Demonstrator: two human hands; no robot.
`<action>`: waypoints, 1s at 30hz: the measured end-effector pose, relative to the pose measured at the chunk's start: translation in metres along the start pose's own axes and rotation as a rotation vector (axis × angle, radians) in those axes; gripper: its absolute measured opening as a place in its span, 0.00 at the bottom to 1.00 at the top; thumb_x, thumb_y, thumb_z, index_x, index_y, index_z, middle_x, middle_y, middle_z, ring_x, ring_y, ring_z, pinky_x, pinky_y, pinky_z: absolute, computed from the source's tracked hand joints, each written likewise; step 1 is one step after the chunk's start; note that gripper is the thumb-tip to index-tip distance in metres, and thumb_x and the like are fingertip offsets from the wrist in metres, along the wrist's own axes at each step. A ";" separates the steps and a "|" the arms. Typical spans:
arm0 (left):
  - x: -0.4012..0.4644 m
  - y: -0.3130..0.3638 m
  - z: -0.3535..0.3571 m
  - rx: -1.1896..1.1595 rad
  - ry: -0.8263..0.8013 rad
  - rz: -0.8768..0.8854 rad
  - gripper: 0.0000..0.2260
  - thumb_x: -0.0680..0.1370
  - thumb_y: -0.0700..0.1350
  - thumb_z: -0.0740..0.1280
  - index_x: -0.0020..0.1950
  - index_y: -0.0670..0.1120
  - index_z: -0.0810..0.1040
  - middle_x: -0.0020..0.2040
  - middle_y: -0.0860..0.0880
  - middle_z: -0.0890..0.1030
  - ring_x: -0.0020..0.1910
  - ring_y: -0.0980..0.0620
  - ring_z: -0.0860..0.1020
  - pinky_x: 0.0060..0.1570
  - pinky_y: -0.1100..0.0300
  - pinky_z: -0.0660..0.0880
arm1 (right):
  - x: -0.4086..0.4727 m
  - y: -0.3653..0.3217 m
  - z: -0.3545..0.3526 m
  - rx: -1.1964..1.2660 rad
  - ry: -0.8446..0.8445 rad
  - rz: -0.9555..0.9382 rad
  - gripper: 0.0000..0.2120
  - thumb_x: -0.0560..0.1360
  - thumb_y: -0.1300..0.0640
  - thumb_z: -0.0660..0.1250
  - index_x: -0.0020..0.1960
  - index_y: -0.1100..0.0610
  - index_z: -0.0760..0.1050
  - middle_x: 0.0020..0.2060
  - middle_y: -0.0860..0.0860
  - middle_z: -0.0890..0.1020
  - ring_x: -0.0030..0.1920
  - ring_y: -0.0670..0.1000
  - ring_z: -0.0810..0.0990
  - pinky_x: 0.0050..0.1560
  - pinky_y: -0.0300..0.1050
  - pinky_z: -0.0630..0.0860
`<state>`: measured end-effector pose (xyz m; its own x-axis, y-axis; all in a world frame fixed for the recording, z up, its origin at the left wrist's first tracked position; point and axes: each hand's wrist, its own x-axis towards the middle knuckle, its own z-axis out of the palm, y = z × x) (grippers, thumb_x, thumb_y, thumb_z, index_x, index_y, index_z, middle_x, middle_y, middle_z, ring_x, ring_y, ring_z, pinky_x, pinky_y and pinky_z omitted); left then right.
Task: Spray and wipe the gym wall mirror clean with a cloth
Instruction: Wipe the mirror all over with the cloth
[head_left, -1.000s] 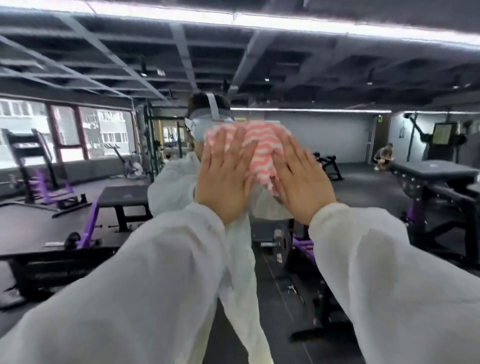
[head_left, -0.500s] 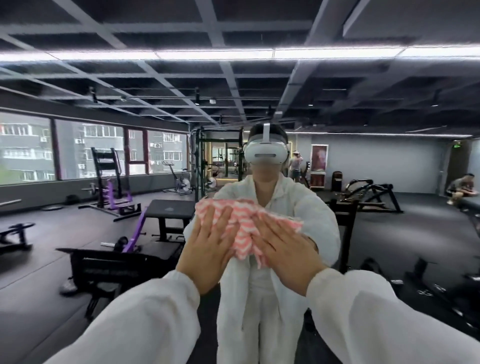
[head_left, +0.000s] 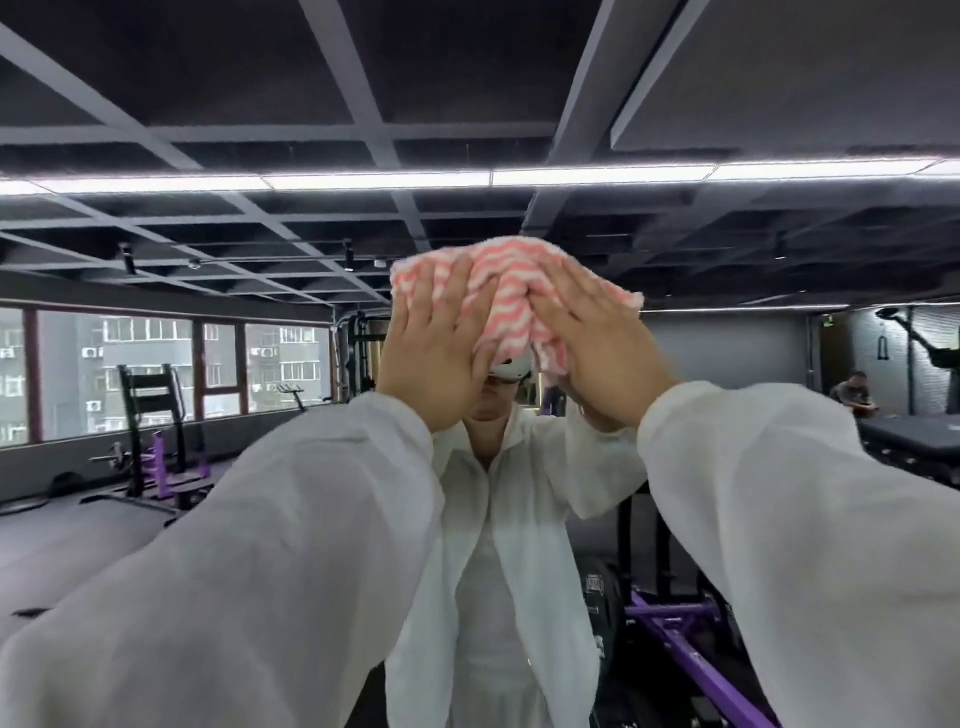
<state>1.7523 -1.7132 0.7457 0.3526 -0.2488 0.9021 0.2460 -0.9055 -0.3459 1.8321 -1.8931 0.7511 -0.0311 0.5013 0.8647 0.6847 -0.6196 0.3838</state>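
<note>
Both hands were flat against the mirror (head_left: 727, 364), pinning the cloth (head_left: 511, 291) to the glass between them. The left hand (head_left: 434, 358) had its fingers straight and spread over the cloth's left half; the right hand (head_left: 605, 358) lay likewise over the right half, fingers straight and close together. Neither grip was curled round the fabric: it was held by palm and finger pressure alone. The cloth, pink and white in wavy stripes, was bunched under and above the fingertips, with a loose fold hanging between the two palms.

The cloth appeared soft, light and limp. It would likely slide easily on glass, and would drop if the pressure came off. Judged best controlled by broad flat contact across its middle, as seen, or by gathering a thick fold in the fingers where one hand must work alone. The hanging fold might drag.

The mirror looked rigid and smooth. Firm, even pressure seemed advisable, not hard point loads.

No spray bottle was visible. Whether the glass was wet could not be determined. The wiping stage appeared to be in hand, high on the mirror.

Behind the hands, the reflection showed white sleeves (head_left: 322, 545) and gym equipment.
</note>
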 end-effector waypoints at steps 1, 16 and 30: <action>0.003 0.000 0.001 -0.010 0.004 -0.007 0.26 0.80 0.55 0.47 0.76 0.45 0.59 0.75 0.40 0.59 0.73 0.33 0.57 0.70 0.41 0.49 | 0.001 -0.002 0.001 0.016 0.004 0.021 0.37 0.70 0.62 0.73 0.75 0.56 0.61 0.75 0.56 0.59 0.75 0.57 0.57 0.70 0.52 0.58; 0.043 -0.009 -0.017 0.042 -0.074 -0.014 0.32 0.75 0.57 0.34 0.78 0.48 0.46 0.78 0.45 0.47 0.76 0.41 0.45 0.73 0.46 0.42 | 0.037 0.009 -0.018 0.069 -0.027 0.037 0.29 0.81 0.57 0.58 0.78 0.54 0.49 0.77 0.52 0.45 0.74 0.46 0.38 0.69 0.36 0.32; 0.145 0.019 -0.027 0.030 -0.039 -0.171 0.26 0.82 0.55 0.45 0.78 0.49 0.41 0.78 0.47 0.40 0.76 0.42 0.38 0.72 0.45 0.36 | 0.104 0.101 -0.052 0.019 -0.045 0.028 0.27 0.82 0.48 0.52 0.78 0.48 0.48 0.78 0.49 0.46 0.77 0.51 0.41 0.76 0.52 0.41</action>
<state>1.7838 -1.7751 0.8765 0.3381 -0.0781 0.9378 0.3318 -0.9227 -0.1965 1.8607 -1.9352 0.8963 0.0207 0.5113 0.8591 0.6986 -0.6222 0.3534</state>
